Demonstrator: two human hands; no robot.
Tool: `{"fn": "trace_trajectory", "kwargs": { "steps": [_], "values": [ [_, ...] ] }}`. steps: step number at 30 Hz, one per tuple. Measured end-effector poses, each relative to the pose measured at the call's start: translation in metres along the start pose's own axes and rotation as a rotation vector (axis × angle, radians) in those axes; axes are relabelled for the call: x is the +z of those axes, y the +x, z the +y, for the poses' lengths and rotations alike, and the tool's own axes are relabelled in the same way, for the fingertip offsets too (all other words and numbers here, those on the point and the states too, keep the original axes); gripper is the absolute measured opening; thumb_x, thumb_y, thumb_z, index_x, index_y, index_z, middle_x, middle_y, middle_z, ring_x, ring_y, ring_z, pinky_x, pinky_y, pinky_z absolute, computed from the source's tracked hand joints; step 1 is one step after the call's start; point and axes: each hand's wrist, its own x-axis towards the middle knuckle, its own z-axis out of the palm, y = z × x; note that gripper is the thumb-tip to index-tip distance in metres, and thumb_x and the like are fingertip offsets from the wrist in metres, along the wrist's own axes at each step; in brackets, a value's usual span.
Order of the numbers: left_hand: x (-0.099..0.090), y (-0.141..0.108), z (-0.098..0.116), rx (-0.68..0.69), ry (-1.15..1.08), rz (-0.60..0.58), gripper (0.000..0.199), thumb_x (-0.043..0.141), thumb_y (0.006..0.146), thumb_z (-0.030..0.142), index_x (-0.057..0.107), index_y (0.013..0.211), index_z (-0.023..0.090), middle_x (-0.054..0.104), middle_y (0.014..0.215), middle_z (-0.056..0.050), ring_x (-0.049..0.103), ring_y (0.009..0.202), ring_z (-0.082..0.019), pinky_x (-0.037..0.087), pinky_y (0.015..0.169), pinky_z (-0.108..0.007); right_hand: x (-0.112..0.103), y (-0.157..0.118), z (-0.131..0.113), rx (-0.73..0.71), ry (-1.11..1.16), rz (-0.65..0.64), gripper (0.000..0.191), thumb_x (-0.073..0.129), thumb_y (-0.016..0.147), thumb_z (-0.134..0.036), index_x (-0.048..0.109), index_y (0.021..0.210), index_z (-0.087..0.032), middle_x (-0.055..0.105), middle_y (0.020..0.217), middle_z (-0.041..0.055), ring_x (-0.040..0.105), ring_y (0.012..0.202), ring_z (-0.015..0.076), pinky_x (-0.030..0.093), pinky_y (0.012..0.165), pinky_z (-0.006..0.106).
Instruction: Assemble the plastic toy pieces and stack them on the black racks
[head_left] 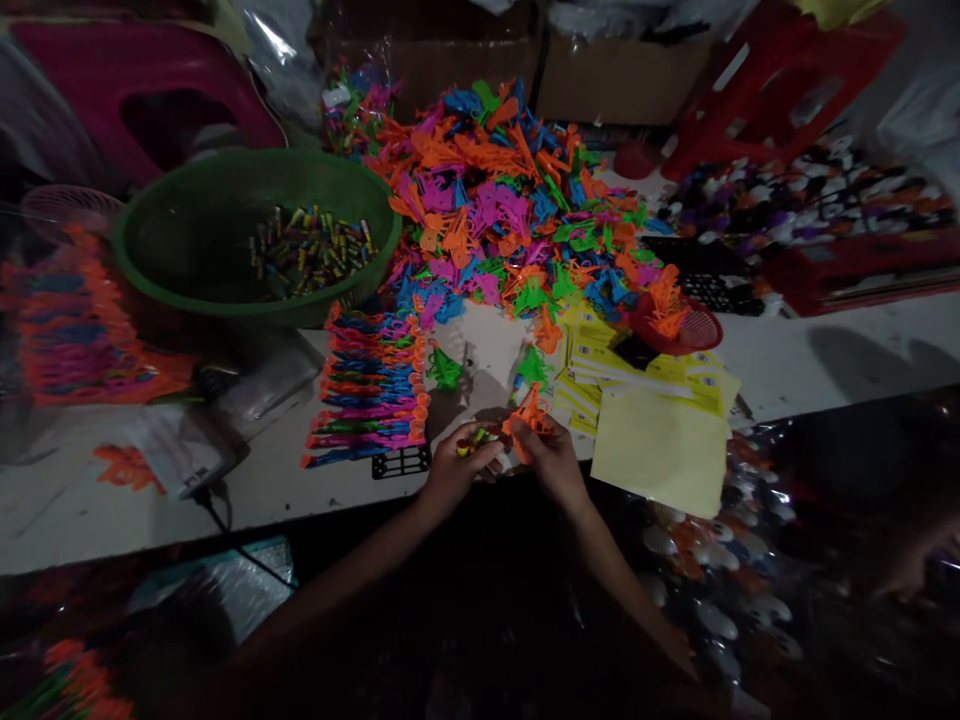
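Left hand (pixel 453 466) cups small yellowish pieces (pixel 475 440), right hand (pixel 555 456) pinches an orange piece (pixel 528 418); tidy row (pixel 372 385) laid out left, huge loose heap (pixel 495 195) waiting beyond!

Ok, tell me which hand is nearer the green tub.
Left. The left hand is in front of the green tub, to its right; the right hand is farther right, holding an orange plastic piece.

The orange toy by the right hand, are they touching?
Touching. The head view shows the right hand holding the orange toy, its thumb lying across it.
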Motion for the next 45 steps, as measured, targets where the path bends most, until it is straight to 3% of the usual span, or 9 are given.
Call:
{"fn": "trace_trajectory", "kwargs": {
  "steps": [3,24,31,34,37,39,40,42,45],
  "values": [
    [0.003,-0.004,0.003,0.004,0.001,-0.047,0.036,0.069,0.062,0.035,0.056,0.088,0.014,0.059,0.061,0.002,0.057,0.053,-0.011,0.045,0.044,-0.02,0.005,-0.004,-0.001,-0.027,-0.013,0.005,0.03,0.063,0.067,-0.046,0.061,0.074,-0.017,0.06,0.061,-0.0012,0.052,0.055,0.0109,0.044,0.053,0.023],
    [0.004,-0.008,0.005,0.043,0.092,-0.025,0.03,0.069,0.061,0.036,0.062,0.079,0.012,0.057,0.057,0.001,0.055,0.051,-0.01,0.044,0.04,-0.018,-0.003,-0.008,-0.001,-0.037,-0.03,-0.02,0.025,0.063,0.067,-0.042,0.06,0.072,-0.018,0.06,0.063,-0.0008,0.053,0.057,0.0116,0.044,0.055,0.024],
    [0.007,-0.009,-0.002,0.082,0.186,0.062,0.032,0.069,0.061,0.032,0.067,0.088,0.015,0.063,0.062,0.0,0.053,0.047,-0.009,0.047,0.044,-0.02,0.01,-0.005,0.01,-0.122,-0.109,0.149,0.025,0.056,0.071,-0.044,0.057,0.073,-0.019,0.06,0.064,-0.0006,0.053,0.057,0.0121,0.044,0.055,0.024],
    [0.005,-0.002,-0.004,0.008,0.126,0.067,0.042,0.066,0.064,0.036,0.064,0.1,0.013,0.065,0.063,-0.002,0.059,0.056,-0.012,0.051,0.05,-0.022,-0.006,0.018,0.001,-0.059,-0.33,0.059,0.035,0.054,0.071,-0.05,0.06,0.073,-0.016,0.061,0.065,0.0026,0.055,0.06,0.0157,0.043,0.057,0.027],
    [0.003,0.002,-0.008,-0.043,0.047,0.166,0.046,0.067,0.064,0.041,0.062,0.098,0.012,0.064,0.067,-0.002,0.06,0.058,-0.012,0.051,0.052,-0.023,-0.017,0.048,-0.016,-0.147,-0.738,0.339,0.043,0.058,0.07,-0.05,0.062,0.086,-0.011,0.063,0.083,0.0121,0.057,0.078,0.0239,0.044,0.068,0.035],
    [0.002,0.001,-0.011,-0.007,0.056,0.172,0.042,0.067,0.063,0.042,0.063,0.092,0.012,0.063,0.068,-0.001,0.059,0.057,-0.011,0.05,0.053,-0.022,-0.006,0.065,-0.021,-0.317,-0.912,0.461,0.044,0.056,0.074,-0.045,0.06,0.1,-0.01,0.06,0.103,0.0167,0.053,0.096,0.0267,0.04,0.082,0.039],
    [0.003,-0.001,-0.013,0.021,0.085,0.14,0.04,0.066,0.065,0.042,0.063,0.091,0.012,0.062,0.066,0.0,0.057,0.055,-0.01,0.049,0.052,-0.021,0.006,0.073,-0.02,-0.399,-0.96,0.404,0.043,0.053,0.078,-0.043,0.058,0.106,-0.011,0.057,0.11,0.0163,0.05,0.103,0.026,0.037,0.088,0.039],
    [0.003,-0.006,-0.014,0.068,0.166,0.055,0.038,0.063,0.069,0.041,0.063,0.093,0.011,0.059,0.06,0.001,0.053,0.049,-0.007,0.046,0.048,-0.019,0.035,0.085,-0.013,-0.515,-1.021,0.067,0.04,0.049,0.082,-0.041,0.057,0.111,-0.016,0.056,0.116,0.0114,0.047,0.11,0.0224,0.033,0.095,0.035],
    [-0.002,-0.014,-0.011,0.069,0.236,0.021,0.045,0.061,0.071,0.042,0.058,0.104,0.012,0.057,0.058,0.002,0.05,0.044,-0.007,0.041,0.04,-0.018,0.072,0.098,0.001,-0.551,-1.144,-0.224,0.054,0.056,0.076,-0.044,0.048,0.123,-0.017,0.045,0.132,0.0106,0.035,0.122,0.0276,0.026,0.1,0.04]
  ]
}}
